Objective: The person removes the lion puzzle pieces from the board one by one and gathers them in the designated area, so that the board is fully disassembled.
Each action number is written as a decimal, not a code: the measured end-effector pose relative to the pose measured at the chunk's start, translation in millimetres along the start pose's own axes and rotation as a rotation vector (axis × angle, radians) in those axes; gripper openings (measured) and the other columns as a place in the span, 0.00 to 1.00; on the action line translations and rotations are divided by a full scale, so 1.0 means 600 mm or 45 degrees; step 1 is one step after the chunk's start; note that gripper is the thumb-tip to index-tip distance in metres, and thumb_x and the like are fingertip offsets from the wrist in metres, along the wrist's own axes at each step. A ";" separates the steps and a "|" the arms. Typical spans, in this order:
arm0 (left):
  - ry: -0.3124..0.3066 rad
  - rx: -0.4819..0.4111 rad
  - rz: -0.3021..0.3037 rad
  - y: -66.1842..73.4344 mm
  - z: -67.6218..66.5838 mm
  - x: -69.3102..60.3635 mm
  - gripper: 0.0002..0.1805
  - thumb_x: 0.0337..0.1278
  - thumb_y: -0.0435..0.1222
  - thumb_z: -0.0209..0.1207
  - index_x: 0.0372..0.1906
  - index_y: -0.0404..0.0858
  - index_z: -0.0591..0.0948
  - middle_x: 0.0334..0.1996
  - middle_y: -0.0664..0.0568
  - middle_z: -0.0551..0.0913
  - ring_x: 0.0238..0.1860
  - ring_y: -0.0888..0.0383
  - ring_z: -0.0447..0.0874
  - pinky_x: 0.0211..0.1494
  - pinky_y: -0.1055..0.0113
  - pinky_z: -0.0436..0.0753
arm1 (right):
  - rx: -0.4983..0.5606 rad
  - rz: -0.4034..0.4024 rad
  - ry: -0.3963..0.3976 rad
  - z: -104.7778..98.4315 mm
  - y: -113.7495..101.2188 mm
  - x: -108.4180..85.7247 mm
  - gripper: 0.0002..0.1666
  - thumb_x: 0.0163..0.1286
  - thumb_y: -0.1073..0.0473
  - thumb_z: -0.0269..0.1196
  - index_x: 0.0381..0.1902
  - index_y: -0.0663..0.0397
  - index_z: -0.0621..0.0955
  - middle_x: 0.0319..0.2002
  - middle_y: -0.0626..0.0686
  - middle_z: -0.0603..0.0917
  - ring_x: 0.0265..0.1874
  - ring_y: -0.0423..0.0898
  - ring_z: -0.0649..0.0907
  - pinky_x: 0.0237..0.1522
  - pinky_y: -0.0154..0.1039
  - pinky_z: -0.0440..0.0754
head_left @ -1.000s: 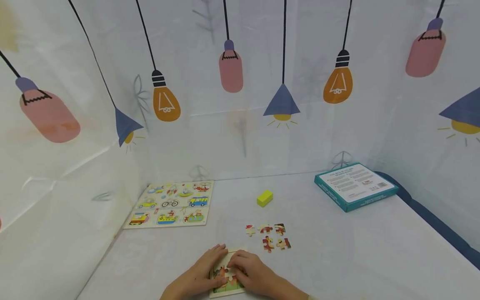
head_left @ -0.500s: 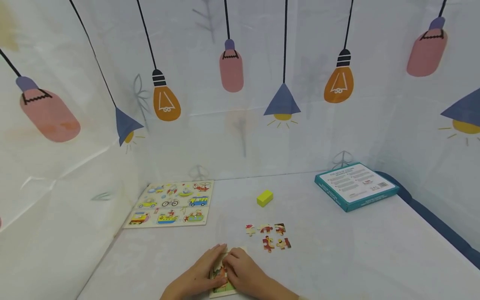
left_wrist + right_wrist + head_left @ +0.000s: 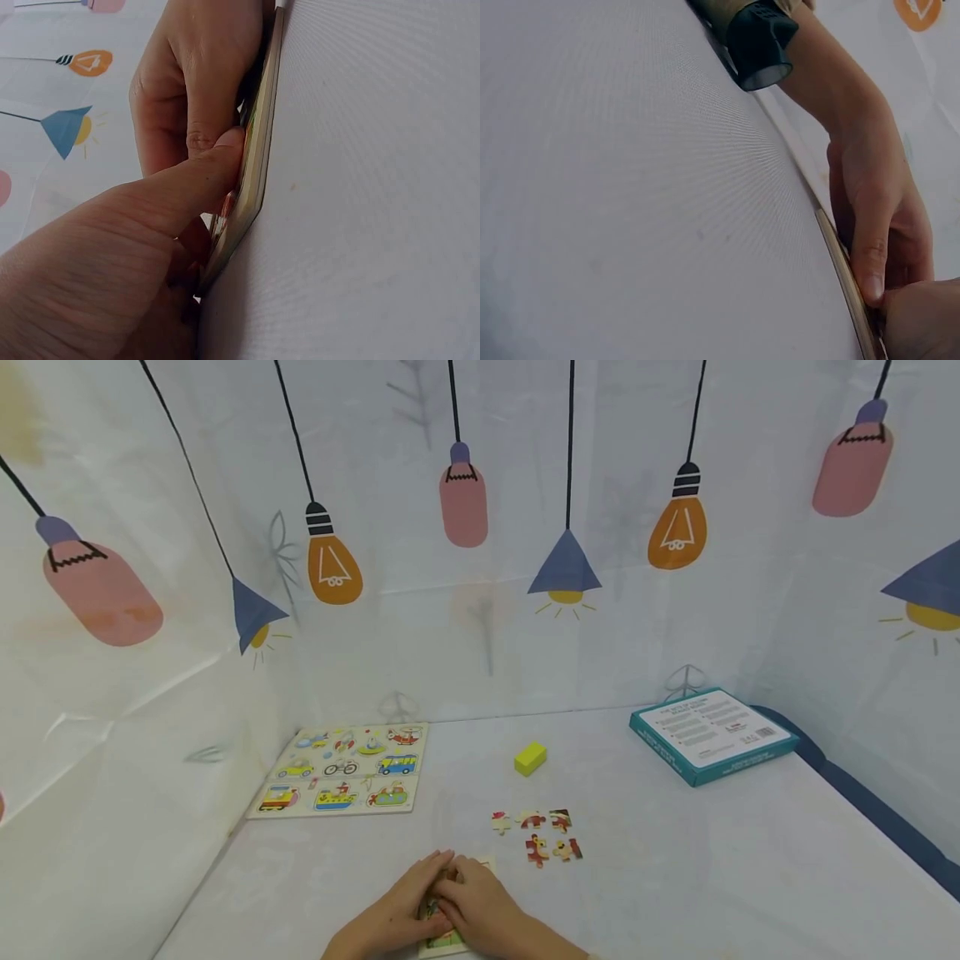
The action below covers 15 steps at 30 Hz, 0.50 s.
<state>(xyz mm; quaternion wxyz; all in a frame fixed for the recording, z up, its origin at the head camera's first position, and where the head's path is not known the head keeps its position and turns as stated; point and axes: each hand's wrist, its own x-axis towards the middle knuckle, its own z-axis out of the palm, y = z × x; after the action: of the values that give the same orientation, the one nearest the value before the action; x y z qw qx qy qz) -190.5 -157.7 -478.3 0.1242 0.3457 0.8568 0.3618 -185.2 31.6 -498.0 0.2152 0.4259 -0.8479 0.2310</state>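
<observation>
The small wooden puzzle board lies at the bottom centre in the head view, mostly covered by both hands. My left hand holds its left side, with the thumb on the picture face, as the left wrist view also shows on the board. Over the board, my right hand has bent fingers low on the picture, touching the left hand. Whether a piece is between its fingertips is hidden. Several loose jigsaw pieces lie beyond the hands, slightly right.
A vehicle picture board lies at the back left. A yellow block stands behind the loose pieces. At the back right rests a teal-edged box. A white sheet with printed lamps hangs behind the table.
My right hand has moved left across the board, up against the left hand, and covers more of the picture. My left hand has stayed in place.
</observation>
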 end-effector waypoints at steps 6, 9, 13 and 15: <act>-0.021 -0.041 -0.017 0.000 -0.002 0.003 0.43 0.57 0.50 0.56 0.71 0.38 0.51 0.68 0.41 0.54 0.67 0.37 0.48 0.65 0.45 0.55 | -0.005 0.002 -0.094 -0.006 0.000 0.004 0.12 0.67 0.58 0.56 0.46 0.48 0.80 0.40 0.45 0.75 0.37 0.36 0.72 0.40 0.29 0.72; -0.018 -0.036 -0.006 -0.002 -0.004 0.003 0.43 0.57 0.50 0.57 0.71 0.38 0.51 0.68 0.41 0.54 0.67 0.37 0.48 0.65 0.47 0.56 | 0.052 0.006 -0.108 -0.008 0.000 0.005 0.11 0.67 0.57 0.56 0.45 0.48 0.81 0.38 0.44 0.74 0.35 0.35 0.71 0.38 0.26 0.70; -0.007 -0.026 0.034 -0.005 -0.003 0.000 0.44 0.55 0.50 0.58 0.71 0.38 0.51 0.67 0.40 0.55 0.66 0.38 0.50 0.67 0.55 0.57 | 0.128 -0.013 -0.085 -0.007 0.002 0.005 0.10 0.65 0.57 0.58 0.43 0.49 0.82 0.36 0.42 0.74 0.34 0.33 0.71 0.37 0.23 0.68; -0.008 -0.037 0.043 -0.007 -0.003 -0.001 0.45 0.54 0.51 0.58 0.71 0.38 0.51 0.67 0.40 0.55 0.67 0.39 0.50 0.67 0.58 0.57 | 0.155 -0.023 -0.071 -0.006 0.003 0.004 0.10 0.65 0.57 0.59 0.42 0.49 0.83 0.36 0.42 0.74 0.35 0.33 0.71 0.38 0.23 0.68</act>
<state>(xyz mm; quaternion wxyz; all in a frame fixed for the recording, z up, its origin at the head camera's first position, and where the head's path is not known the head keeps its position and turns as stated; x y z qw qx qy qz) -193.1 -160.9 -479.9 0.1258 0.3594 0.8452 0.3751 -187.2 32.9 -494.2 0.1671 0.4520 -0.8342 0.2681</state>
